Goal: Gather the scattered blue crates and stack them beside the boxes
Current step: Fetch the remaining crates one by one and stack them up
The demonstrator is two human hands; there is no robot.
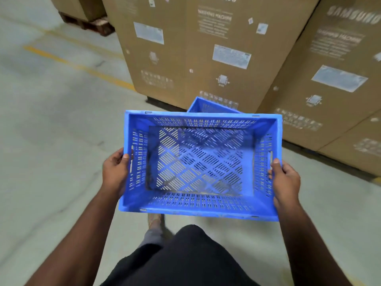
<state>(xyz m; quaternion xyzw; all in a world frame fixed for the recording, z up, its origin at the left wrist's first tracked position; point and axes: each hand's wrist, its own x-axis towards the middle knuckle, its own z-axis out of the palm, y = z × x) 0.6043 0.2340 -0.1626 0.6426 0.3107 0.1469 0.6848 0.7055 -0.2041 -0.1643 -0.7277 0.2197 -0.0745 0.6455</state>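
Observation:
I carry an empty blue slotted crate point(201, 205) level in front of my body, above the floor. My left hand point(114, 173) grips its left short side at the handle slot, thumb over the rim. My right hand point(285, 178) holds the right short side the same way. Beyond the carried crate, a second blue crate point(208, 106) stands on the floor against the foot of a tall cardboard box point(185, 48); only its near corner and rim show. Another large cardboard box point(334, 79) stands to the right.
Grey concrete floor point(51, 131) spreads to the left, crossed by a yellow painted line point(82, 68). A dark wooden pallet point(88, 22) with a wrapped load sits at the far upper left. My leg and foot point(156, 223) show below the crate.

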